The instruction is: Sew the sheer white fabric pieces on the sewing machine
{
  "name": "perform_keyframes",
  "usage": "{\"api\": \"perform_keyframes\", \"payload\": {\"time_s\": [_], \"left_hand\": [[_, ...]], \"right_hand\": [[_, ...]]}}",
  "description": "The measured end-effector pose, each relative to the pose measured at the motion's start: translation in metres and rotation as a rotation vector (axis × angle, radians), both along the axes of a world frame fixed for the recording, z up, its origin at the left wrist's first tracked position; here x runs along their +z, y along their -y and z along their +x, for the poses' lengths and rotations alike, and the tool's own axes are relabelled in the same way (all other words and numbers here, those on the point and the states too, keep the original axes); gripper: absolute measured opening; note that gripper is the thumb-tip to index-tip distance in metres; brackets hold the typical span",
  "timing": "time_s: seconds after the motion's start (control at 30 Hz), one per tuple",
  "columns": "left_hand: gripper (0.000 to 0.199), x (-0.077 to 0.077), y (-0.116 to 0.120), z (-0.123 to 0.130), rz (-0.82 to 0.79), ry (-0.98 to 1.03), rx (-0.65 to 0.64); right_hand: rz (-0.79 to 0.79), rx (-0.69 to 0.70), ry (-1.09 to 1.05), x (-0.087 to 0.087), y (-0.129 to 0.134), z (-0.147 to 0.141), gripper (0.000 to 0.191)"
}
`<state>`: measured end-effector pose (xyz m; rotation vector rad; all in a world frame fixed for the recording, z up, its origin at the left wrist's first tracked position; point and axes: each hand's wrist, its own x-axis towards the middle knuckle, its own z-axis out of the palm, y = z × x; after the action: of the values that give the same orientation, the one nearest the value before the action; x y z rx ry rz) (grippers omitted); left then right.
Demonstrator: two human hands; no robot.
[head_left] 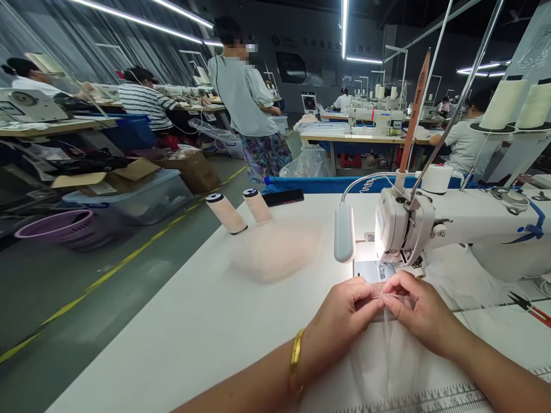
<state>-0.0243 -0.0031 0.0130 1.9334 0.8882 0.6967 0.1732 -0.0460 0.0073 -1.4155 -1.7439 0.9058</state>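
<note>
Sheer white fabric (374, 361) hangs down over the table's near edge, its upper part pinched between both hands. My left hand (348, 310), with a gold bangle at the wrist, holds it between thumb and fingers. Touching it from the right, my right hand (424, 310) pinches the same fabric. Both hands are just in front of the needle area of a white sewing machine (456, 215). A lit lamp (344, 232) hangs left of the needle. On the table to the left lies a blurred pale pink piece (275, 249).
Two thread cones (226, 213) and a black case (284, 198) stand behind the pink piece on the white table (206, 321). Red-handled snips (534, 310) lie at right, above a ruler (456, 398). A person (247, 92) stands beyond the table; others sit at machines.
</note>
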Motion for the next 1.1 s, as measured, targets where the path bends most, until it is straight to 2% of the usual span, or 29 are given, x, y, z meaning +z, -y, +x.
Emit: {"api": "perform_keyframes", "payload": {"time_s": [0.47, 0.63, 0.73, 0.93, 1.1], "left_hand": [[0.033, -0.0039, 0.0003, -0.0003, 0.126, 0.018, -0.027], [0.024, -0.0047, 0.0026, 0.001, 0.121, 0.011, 0.026], [0.014, -0.0008, 0.0038, 0.0037, 0.047, 0.057, 0.066], [0.016, 0.0027, 0.0034, 0.0075, -0.306, 0.21, 0.032], [0.021, 0.0001, 0.0044, 0.0088, -0.356, 0.227, 0.104]], "right_hand": [[0.04, 0.022, -0.007, -0.0042, 0.0001, 0.0004, 0.012], [0.116, 0.021, 0.0, -0.0055, 0.0018, 0.0, 0.014], [0.142, 0.03, -0.008, -0.0049, 0.0025, -0.0004, 0.015], [0.084, 0.02, -0.068, -0.0036, 0.0037, -0.0002, 0.018], [0.094, 0.0, -0.07, -0.0063, 0.0025, 0.0002, 0.017]]}}
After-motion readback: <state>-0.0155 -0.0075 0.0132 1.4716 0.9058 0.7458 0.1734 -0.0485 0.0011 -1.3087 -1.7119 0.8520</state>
